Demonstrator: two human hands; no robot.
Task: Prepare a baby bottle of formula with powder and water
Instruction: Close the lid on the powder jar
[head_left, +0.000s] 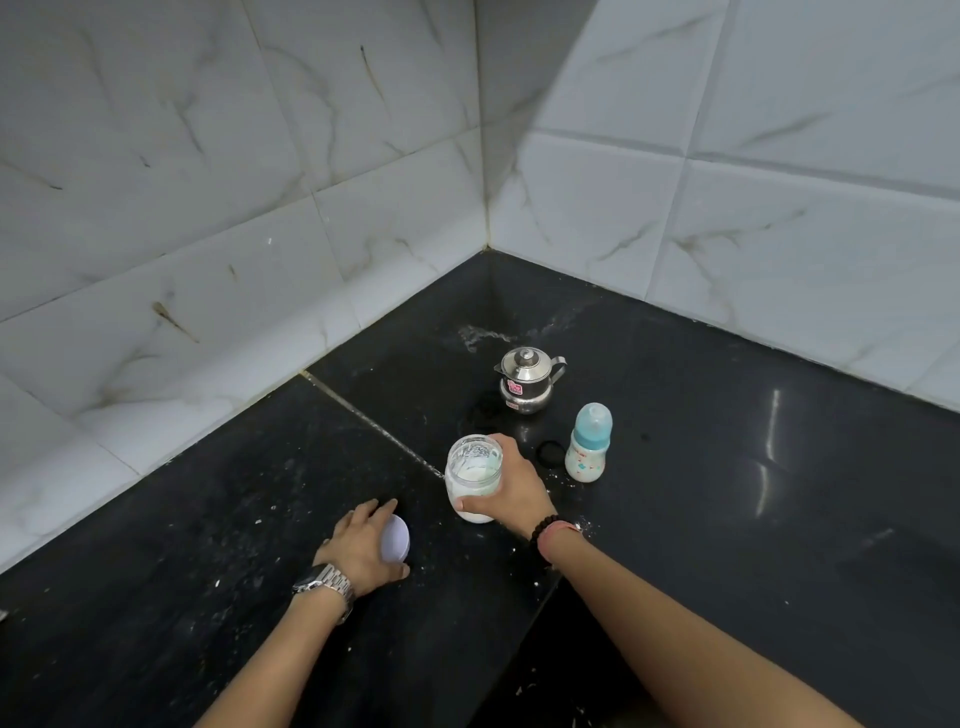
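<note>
An open glass jar with white powder in its lower part stands on the black counter. My right hand grips the jar from its right side, thumb across the front. My left hand holds the jar's white lid low over the counter, left of the jar; whether the lid touches the counter I cannot tell. A baby bottle with a blue collar and clear cap stands upright to the right of the jar. A small lidded steel pot with a spout and handle stands behind them.
A black ring lies on the counter between jar and bottle. White powder specks are scattered over the counter. Marble-tiled walls meet in a corner behind the pot. A seam crosses the counter left of the jar.
</note>
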